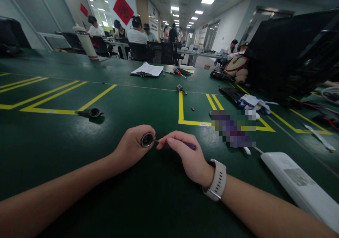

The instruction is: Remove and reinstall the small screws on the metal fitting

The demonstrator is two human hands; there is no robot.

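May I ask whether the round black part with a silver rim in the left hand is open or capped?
Open toward the camera: the round black part shows a dark hollow inside.

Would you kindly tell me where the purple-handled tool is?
The purple-handled tool is in the right hand, right of the round black part, near the head view's centre.

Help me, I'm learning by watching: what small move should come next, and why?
Perhaps gently twist the purple-handled tool: the right hand holds it with its tip at the edge of the round part, which the left hand grips.
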